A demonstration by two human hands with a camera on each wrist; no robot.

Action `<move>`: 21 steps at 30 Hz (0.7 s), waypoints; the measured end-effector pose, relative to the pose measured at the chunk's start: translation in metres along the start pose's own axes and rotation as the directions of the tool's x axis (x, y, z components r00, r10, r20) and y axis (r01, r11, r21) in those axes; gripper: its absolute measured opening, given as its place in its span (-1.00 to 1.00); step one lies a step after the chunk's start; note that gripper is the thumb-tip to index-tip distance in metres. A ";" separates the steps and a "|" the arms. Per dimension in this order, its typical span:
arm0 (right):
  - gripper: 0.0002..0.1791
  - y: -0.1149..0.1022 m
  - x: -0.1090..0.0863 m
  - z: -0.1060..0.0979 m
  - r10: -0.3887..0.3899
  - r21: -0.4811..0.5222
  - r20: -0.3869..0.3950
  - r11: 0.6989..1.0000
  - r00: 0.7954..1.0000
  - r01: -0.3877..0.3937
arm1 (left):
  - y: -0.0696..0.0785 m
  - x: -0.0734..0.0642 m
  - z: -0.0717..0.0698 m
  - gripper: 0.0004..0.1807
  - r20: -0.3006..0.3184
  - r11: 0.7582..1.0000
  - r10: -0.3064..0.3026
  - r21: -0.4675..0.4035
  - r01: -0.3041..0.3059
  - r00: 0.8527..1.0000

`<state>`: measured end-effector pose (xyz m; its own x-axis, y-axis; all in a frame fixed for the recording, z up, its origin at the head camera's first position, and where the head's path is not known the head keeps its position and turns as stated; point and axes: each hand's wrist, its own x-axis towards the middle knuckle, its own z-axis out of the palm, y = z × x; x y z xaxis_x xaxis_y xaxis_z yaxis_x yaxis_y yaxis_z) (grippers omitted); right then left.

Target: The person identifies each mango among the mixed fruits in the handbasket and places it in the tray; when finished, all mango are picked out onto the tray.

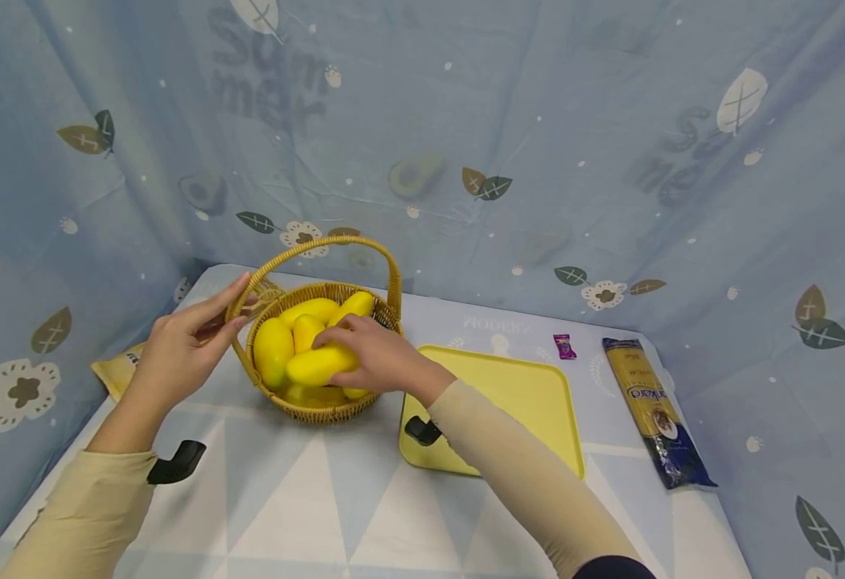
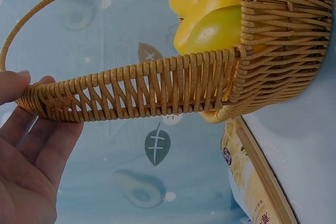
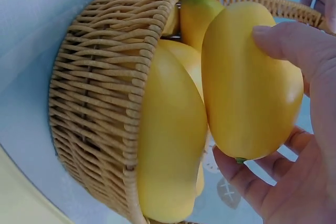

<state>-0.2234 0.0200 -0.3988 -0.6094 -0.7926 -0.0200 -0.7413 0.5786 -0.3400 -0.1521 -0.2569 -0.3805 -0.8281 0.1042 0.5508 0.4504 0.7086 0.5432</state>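
Note:
A round wicker basket with a tall hoop handle stands on the left part of the table, filled with several yellow mangoes. My left hand holds one side of the handle between thumb and fingers. My right hand grips a mango over the front right of the basket, thumb on one side and fingers on the other. In the right wrist view this mango overlaps the others at the rim, its small green stem tip showing. Greenish patches show on some of the mangoes in the left wrist view.
Right of the basket lies a yellow tray, partly beneath my right forearm. Beyond it are a small purple wrapped candy and a gold and blue packet. Another yellowish packet lies behind my left hand. Patterned curtains surround the table.

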 end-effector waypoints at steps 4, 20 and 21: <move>-0.43 0.004 -0.008 -0.002 0.035 0.011 -0.021 0.999 0.999 -0.035 | 0.000 0.000 0.000 -0.15 0.000 1.000 0.002 0.000 -0.002 1.000; -0.47 0.035 -0.066 -0.009 0.203 0.182 -0.148 0.968 0.968 -0.175 | 0.001 0.000 0.002 -0.17 0.000 1.000 -0.011 0.002 0.011 1.000; -0.47 0.038 -0.071 -0.009 0.215 0.196 -0.156 0.963 0.964 -0.183 | 0.001 0.000 0.002 -0.17 0.000 1.000 -0.013 0.002 0.013 1.000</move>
<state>-0.2106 0.1001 -0.4017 -0.7905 -0.6100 0.0546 -0.5479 0.6647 -0.5079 -0.1517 -0.2548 -0.3810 -0.8337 0.0952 0.5439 0.4392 0.7115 0.5485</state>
